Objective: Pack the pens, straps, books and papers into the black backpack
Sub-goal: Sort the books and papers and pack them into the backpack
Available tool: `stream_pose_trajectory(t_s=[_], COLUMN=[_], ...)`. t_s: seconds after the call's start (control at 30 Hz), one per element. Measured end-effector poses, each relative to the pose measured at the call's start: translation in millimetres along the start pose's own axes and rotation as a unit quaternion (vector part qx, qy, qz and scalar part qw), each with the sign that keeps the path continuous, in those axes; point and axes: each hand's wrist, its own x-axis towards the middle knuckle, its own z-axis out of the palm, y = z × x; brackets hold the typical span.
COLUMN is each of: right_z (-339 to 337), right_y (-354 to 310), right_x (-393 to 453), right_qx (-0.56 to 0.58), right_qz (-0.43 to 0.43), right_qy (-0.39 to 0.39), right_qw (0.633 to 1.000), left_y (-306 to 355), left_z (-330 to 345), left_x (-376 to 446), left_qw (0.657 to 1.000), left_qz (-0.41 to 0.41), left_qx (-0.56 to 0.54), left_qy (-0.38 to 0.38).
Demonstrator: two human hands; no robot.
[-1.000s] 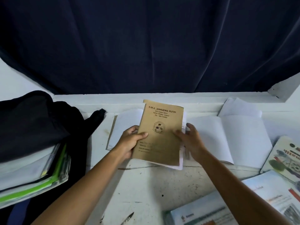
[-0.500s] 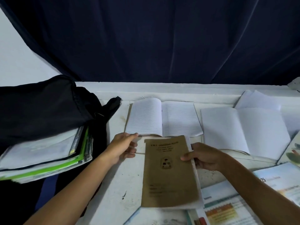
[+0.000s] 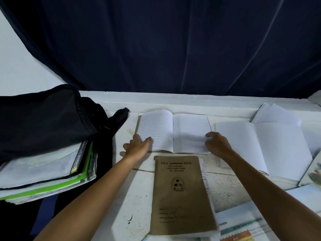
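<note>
An open lined notebook (image 3: 173, 131) lies at the back of the white table (image 3: 135, 206). My left hand (image 3: 137, 146) rests with straight fingers on its lower left corner. My right hand (image 3: 217, 145) grips its lower right page edge with curled fingers. A brown exercise book (image 3: 180, 193) lies closed and free in front of the notebook. The black backpack (image 3: 43, 119) sits at the left, and a stack of books with a green cover (image 3: 46, 173) sticks out of its mouth.
A second open white notebook (image 3: 271, 145) lies to the right, with loose papers (image 3: 276, 115) behind it. Colourful printed books (image 3: 243, 226) cover the near right corner. A dark curtain (image 3: 173, 46) hangs behind the table's raised back ledge (image 3: 173, 101).
The brown exercise book was carried toward me and laid flat on the table. Both hands let go of it and moved back onto the open lined notebook.
</note>
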Motion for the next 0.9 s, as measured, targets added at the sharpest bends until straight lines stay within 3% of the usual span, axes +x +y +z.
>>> stream_pose_trajectory(t_s=[0.13, 0.4, 0.57, 0.67, 0.73, 0.83, 0.9], right_z=[4, 11, 4, -2, -7, -11, -13], right_y=[-8, -10, -5, -5, -4, 0, 1], right_x=[1, 6, 14, 13, 11, 11, 12], right_qx=[0.002, 0.17, 0.252, 0.341, 0.39, 0.464, 0.484], right_qz=[0.012, 0.047, 0.084, 0.125, 0.149, 0.172, 0.18], right_qy=[0.013, 0.036, 0.036, 0.005, -0.024, -0.054, -0.059], right_qw=[1.0, 0.984, 0.963, 0.932, 0.908, 0.867, 0.854], left_y=[8, 28, 29, 39, 46, 52, 51], left_z=[18, 44, 62, 65, 67, 71, 75], left_x=[4, -2, -17, -24, -22, -16, -4], left_qw=[0.999, 0.995, 0.955, 0.925, 0.9, 0.886, 0.909], left_qz=[0.009, 0.045, 0.238, 0.359, 0.431, 0.445, 0.41], left_qx=[0.031, -0.093, -0.175, -0.124, -0.064, -0.077, -0.069], left_qy=[0.005, -0.003, 0.015, 0.023, -0.016, -0.105, -0.041])
